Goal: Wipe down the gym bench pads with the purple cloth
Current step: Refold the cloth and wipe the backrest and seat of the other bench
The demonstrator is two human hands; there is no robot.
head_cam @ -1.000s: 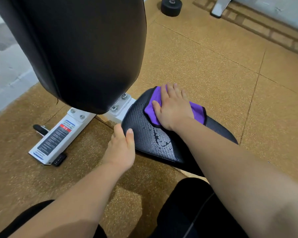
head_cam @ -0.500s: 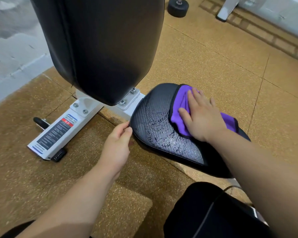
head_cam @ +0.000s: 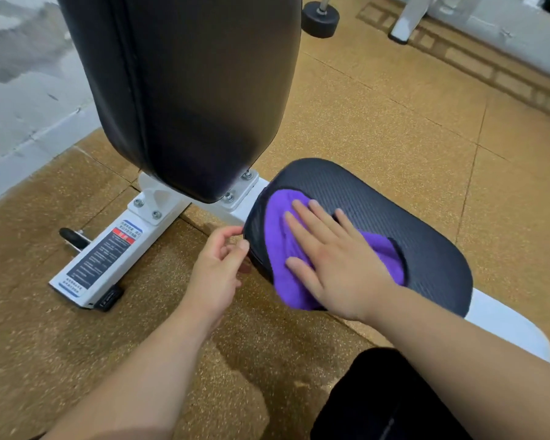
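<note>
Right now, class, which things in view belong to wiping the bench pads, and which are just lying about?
In the job: purple cloth, seat pad, back pad, right hand flat on the cloth, left hand at the seat pad's edge.
Lying about: black disc on a metal stem, white frame leg, warning label.

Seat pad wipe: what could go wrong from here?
1. The purple cloth overhangs the seat pad's near edge; the flat right hand covers only part of it, so a stroke may drag it onto the floor.
2. The left hand sits loosely curled at the pad's edge, likely in the cloth's path.
</note>
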